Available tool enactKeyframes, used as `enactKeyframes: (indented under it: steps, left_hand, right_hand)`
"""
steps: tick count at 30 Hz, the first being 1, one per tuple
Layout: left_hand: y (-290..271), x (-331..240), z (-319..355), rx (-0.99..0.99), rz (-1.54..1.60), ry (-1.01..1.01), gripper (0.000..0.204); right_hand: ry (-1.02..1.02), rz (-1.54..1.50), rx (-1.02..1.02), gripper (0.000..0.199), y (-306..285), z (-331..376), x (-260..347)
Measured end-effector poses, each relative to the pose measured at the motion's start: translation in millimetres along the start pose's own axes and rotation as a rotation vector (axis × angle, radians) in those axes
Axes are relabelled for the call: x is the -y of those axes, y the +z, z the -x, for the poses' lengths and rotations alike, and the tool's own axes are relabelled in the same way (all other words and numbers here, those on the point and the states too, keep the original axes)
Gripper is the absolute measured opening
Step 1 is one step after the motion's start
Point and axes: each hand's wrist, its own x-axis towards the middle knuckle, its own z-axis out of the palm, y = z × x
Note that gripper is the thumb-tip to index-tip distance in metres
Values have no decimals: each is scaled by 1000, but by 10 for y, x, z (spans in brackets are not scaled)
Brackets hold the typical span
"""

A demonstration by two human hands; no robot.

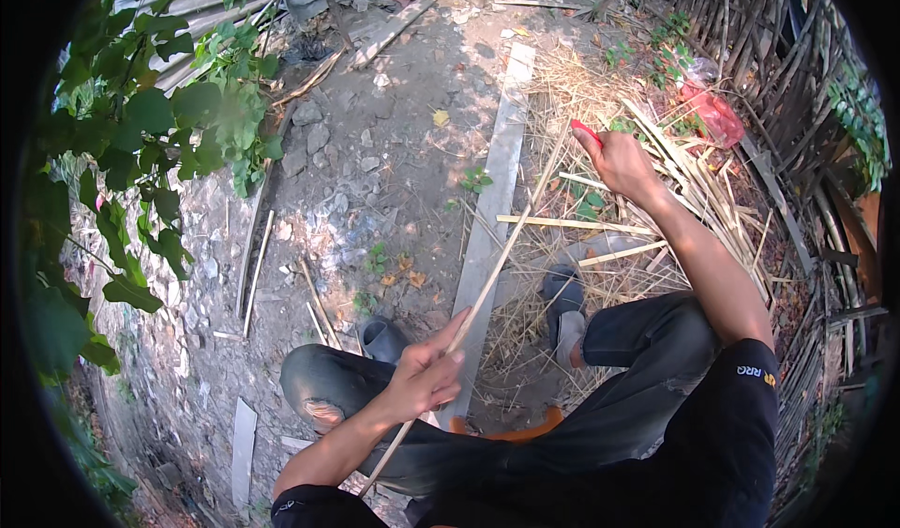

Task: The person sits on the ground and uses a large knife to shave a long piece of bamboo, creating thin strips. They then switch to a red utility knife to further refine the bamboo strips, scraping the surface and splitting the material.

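A long, thin bamboo strip (pixel 502 258) runs slantwise from beside my left thigh up toward my right hand. My left hand (pixel 419 378) is closed round its lower part, above my left knee. My right hand (pixel 626 164) grips a small red-handled tool (pixel 583 128) at the strip's far end. The tool's blade, if it has one, cannot be made out. Beneath the strip a long grey board (pixel 492 186) lies on the ground between my feet.
A pile of split bamboo strips (pixel 698 186) and straw-like shavings (pixel 562 87) spreads at the right, near a red plastic bag (pixel 712 115). A stick fence (pixel 778 68) borders the right side. Leafy vines (pixel 141 143) hang at the left, over stony ground.
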Motion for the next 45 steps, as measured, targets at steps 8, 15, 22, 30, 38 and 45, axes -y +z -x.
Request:
enactKeyframes:
  steps: [8,15,22,30,38,45]
  left_hand:
    - [-192,-63,100,-68,112,103,59]
    - [-116,-137,-123,24,241,99,56]
    - [-16,-239,-326,59,518,13,55]
    - [-12,-244,-355,-66,472,-34,53]
    - [-79,19,-140,-13,347,-212,60]
    - [-206,84,86,132,233,-84,58]
  right_hand:
    - [371,-67,-122,87,-48,137,-1543]
    - [-20,-327,-21,68,-439,314,-52]
    - [-419,-377,409,60,-449,1028,1179]
    - [-416,-227,411,66,-11,1050,1193]
    - [90,-11,205,85,109,144,-43]
    - [322,31,-149,86,130,-82,-1732]
